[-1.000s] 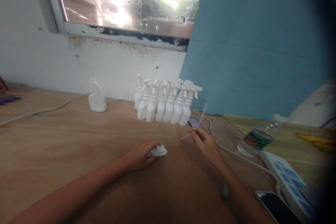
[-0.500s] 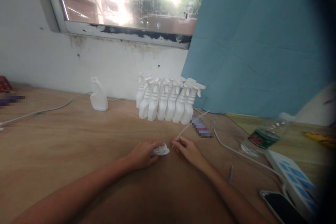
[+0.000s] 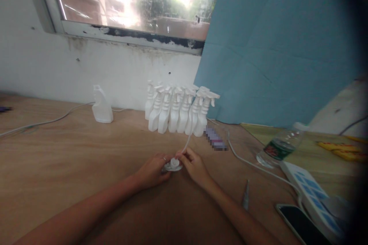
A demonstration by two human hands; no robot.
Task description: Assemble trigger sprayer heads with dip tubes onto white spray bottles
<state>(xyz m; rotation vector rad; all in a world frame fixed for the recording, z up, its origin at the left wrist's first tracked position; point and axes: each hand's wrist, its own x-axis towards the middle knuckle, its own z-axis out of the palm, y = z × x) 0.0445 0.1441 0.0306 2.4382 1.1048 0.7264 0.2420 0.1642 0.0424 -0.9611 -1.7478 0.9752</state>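
My left hand (image 3: 152, 170) is closed on a white spray trigger head (image 3: 172, 165) that rests on the wooden table (image 3: 71, 160). My right hand (image 3: 193, 164) pinches a thin white dip tube (image 3: 186, 144) whose lower end meets the trigger head; the tube rises toward the bottles. The two hands touch around the head. Behind them a tight cluster of several white spray bottles (image 3: 178, 111) stands by the wall. A single white bottle without a trigger (image 3: 101, 105) stands to the left of the cluster.
A blue sheet (image 3: 273, 46) hangs at the right. A clear water bottle (image 3: 278, 147) lies on its side, with a white power strip (image 3: 310, 195), a phone (image 3: 299, 224), a white cable (image 3: 258, 166) and a small metal tool (image 3: 245, 199) nearby. A window sits above the wall.
My right hand moved left with the tube until its end reached the trigger head held by my left hand. My left hand stayed in place.
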